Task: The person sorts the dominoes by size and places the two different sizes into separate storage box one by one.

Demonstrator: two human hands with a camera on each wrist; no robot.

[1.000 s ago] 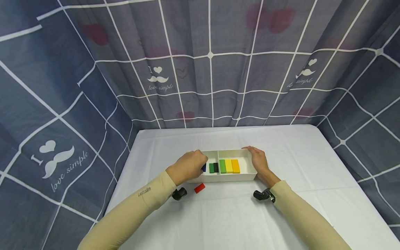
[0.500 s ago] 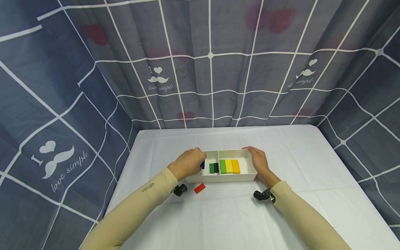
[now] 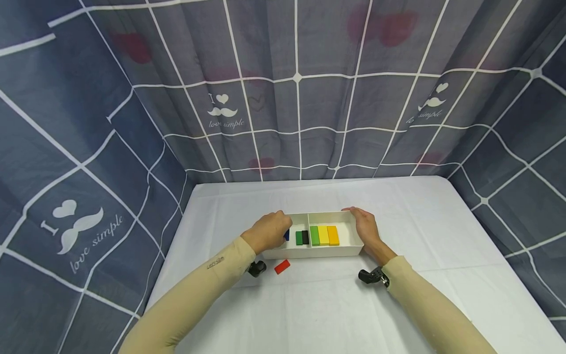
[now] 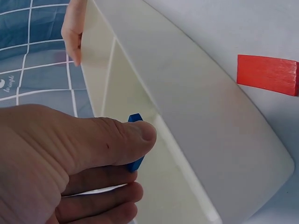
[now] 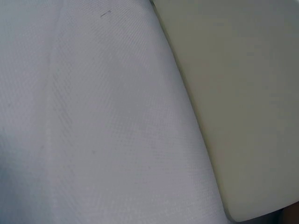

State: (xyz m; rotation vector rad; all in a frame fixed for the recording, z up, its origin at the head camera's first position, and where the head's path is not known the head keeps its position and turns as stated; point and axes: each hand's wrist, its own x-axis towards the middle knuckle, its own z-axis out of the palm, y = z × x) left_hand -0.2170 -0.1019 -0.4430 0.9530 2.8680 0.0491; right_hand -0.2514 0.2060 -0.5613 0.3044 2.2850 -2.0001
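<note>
A white two-compartment box (image 3: 312,252) lies on the white-covered table. Over its left compartment, my left hand (image 3: 268,231) pinches a small blue block (image 4: 135,164) between thumb and fingers; the hand hides much of it. My right hand (image 3: 369,231) holds the box's right end, fingers reaching round the far corner. Side by side in the left compartment are a dark green block (image 3: 299,238) and a black block (image 3: 305,237). The right compartment has a light green block (image 3: 314,236), a yellow block (image 3: 324,236) and an orange block (image 3: 333,236).
A red block (image 3: 282,266) lies on the table in front of the box, close to the left wrist. Dark wrist-worn devices hang below both wrists. A grey-blue curtain (image 3: 318,108) with white lines stands behind and beside the table (image 3: 318,309).
The left hand has shifted slightly within the left compartment, keeping the blue block pinched. The right hand and the box have stayed in place.
</note>
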